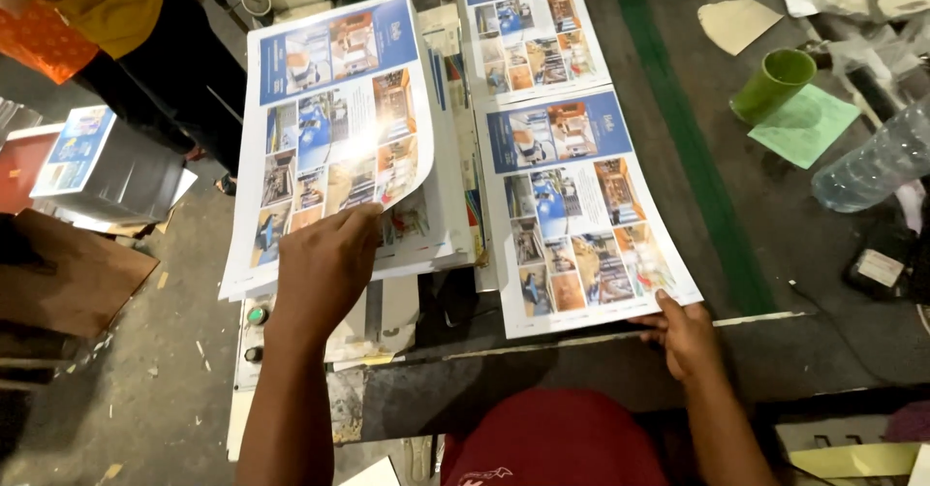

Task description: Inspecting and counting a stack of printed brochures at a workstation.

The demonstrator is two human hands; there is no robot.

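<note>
My left hand (325,263) pinches the lower right corner of a glossy printed sheet (329,118) covered in small photos, lifting and curling it off the stack of printed sheets (441,224) below. My right hand (690,333) grips the bottom right corner of a second printed sheet (581,215), which lies flat on the dark work table (775,244). A third printed sheet (528,21) lies farther back, partly under the second.
A green cup (773,84) on green paper (806,123), a clear plastic bottle (872,161) and clutter sit at right. Another person (107,21) stands at upper left near a paper stack (92,161). Cardboard (68,273) lies at left.
</note>
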